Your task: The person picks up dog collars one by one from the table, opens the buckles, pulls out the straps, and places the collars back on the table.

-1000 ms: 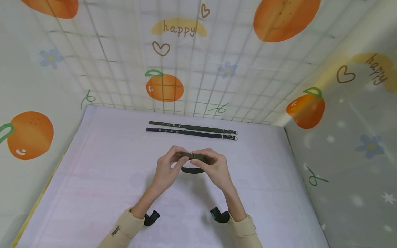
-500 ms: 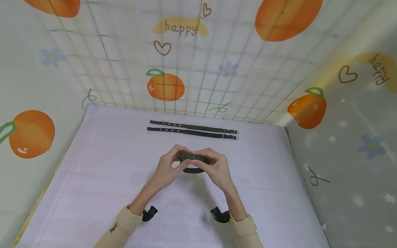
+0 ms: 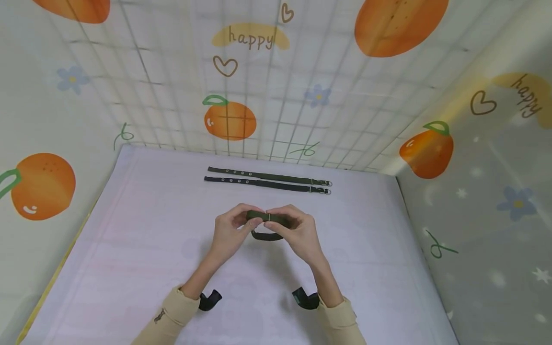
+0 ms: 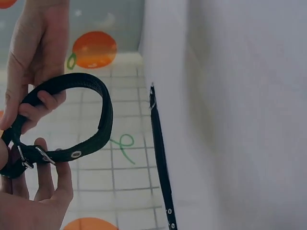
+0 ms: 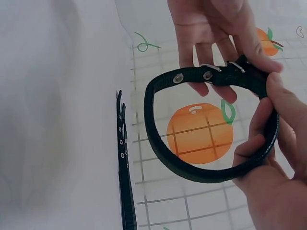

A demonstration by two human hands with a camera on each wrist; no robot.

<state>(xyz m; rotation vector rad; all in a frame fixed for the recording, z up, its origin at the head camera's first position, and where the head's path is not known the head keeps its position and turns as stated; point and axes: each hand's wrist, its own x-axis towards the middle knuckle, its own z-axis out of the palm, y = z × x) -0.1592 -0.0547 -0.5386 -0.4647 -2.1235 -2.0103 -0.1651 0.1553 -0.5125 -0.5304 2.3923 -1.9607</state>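
Observation:
Both hands hold up a dark green collar (image 3: 268,236), fastened into a loop, over the middle of the table. My left hand (image 3: 227,234) pinches its buckle side between thumb and fingers; metal buckle (image 4: 44,154) and frame show there, with eyelets (image 5: 178,78) along the strap. My right hand (image 3: 303,236) grips the band just beside it, fingers curled round the strap. The two thumbs almost meet at a thin metal keeper on top. Part of the strap is hidden behind the fingers.
Two more collars, one green (image 3: 280,178) and one black (image 3: 280,185), lie straight and side by side toward the back of the white-covered table (image 3: 366,268). Printed cloth walls (image 3: 168,110) rise behind and at both sides. A black object (image 3: 306,299) shows at each cuff.
My left hand's thumb and fingers shift slightly along the strap, first toward the right hand, then back left. The right hand keeps its grip almost unmoved; the two collars on the table stay put.

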